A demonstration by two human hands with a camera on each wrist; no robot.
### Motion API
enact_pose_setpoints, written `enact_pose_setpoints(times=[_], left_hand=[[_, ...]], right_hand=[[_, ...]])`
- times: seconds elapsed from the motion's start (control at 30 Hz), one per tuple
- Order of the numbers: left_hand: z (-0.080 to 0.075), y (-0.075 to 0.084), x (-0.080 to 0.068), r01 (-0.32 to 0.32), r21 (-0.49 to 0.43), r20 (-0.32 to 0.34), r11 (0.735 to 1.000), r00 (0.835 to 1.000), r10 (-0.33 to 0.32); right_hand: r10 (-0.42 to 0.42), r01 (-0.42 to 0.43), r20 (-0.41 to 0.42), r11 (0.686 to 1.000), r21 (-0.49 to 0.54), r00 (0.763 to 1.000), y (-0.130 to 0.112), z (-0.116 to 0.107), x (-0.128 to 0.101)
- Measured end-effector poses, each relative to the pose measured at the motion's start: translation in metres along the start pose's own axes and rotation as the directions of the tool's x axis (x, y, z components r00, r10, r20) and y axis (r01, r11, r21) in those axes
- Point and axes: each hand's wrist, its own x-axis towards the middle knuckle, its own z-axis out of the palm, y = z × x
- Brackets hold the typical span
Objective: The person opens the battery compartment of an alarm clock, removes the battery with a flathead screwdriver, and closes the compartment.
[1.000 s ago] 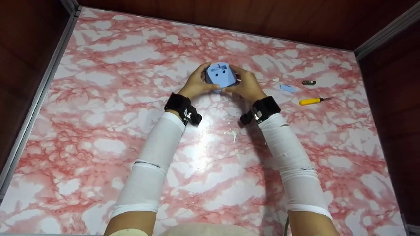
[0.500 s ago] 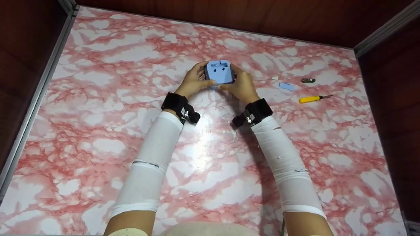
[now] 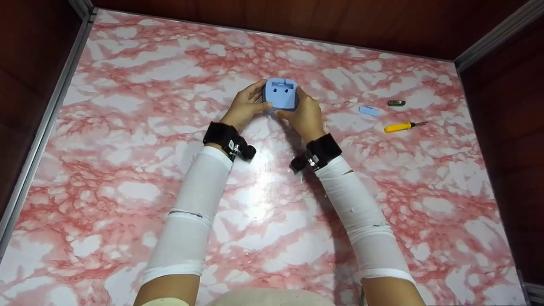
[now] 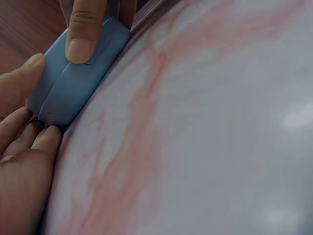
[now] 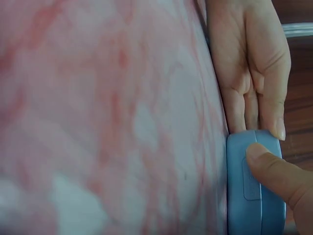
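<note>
A light blue rounded box-shaped device (image 3: 282, 98), with a recessed slot and two dark holes in its top face, sits between both hands. My left hand (image 3: 243, 107) grips its left side, thumb at the near top edge. My right hand (image 3: 308, 114) holds the right side; in the right wrist view its thumb (image 5: 274, 171) presses the near side wall, by an outlined rounded panel. In the left wrist view, left fingertips (image 4: 48, 137) touch the device's lower edge. The far-side fingers are mostly hidden behind it.
Right of the hands lie a small light blue rectangular piece (image 3: 369, 111), a small dark oblong part (image 3: 396, 103) and a yellow-handled screwdriver (image 3: 399, 127). The red-and-white marbled table (image 3: 140, 191) ends at dark wood panels (image 3: 272, 17) with metal edging.
The device has turned slightly, so its top face now sits squarer to the view. My right wrist has swung left and a little nearer. Both hands keep their grip; the view has shifted slightly.
</note>
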Motion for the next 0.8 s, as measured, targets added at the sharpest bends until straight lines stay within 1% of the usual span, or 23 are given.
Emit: enact_pose_setpoints(times=[0.07,0.2,0.3,0.4,0.57,0.8], left_hand=[[0.0,0.001,-0.001,0.01,0.024,0.006,1.0,1.0,-0.01],[-0.001,0.003,-0.003,-0.003,0.114,0.028,0.993,1.0,0.0],[0.002,0.011,-0.01,-0.018,0.173,0.044,0.985,0.999,0.01],[0.007,0.017,-0.015,-0.03,0.213,0.043,0.977,0.999,0.021],[0.011,0.019,-0.017,-0.051,0.237,0.022,0.97,0.999,0.048],[0.011,0.02,-0.017,-0.05,0.267,0.021,0.962,0.999,0.046]], right_hand=[[0.011,-0.011,0.002,1.0,-0.007,1.0,-0.002,0.0,-0.001],[0.017,-0.017,0.003,1.0,-0.003,1.0,-0.001,0.0,-0.003],[0.019,-0.019,0.004,1.0,-0.001,1.0,0.0,0.001,-0.003],[0.019,-0.019,-0.002,1.0,-0.007,1.0,0.0,0.001,-0.002],[0.009,-0.009,-0.014,1.0,-0.018,1.0,0.001,0.002,-0.002],[0.004,-0.004,-0.019,1.0,0.004,1.0,0.0,0.002,-0.002]])
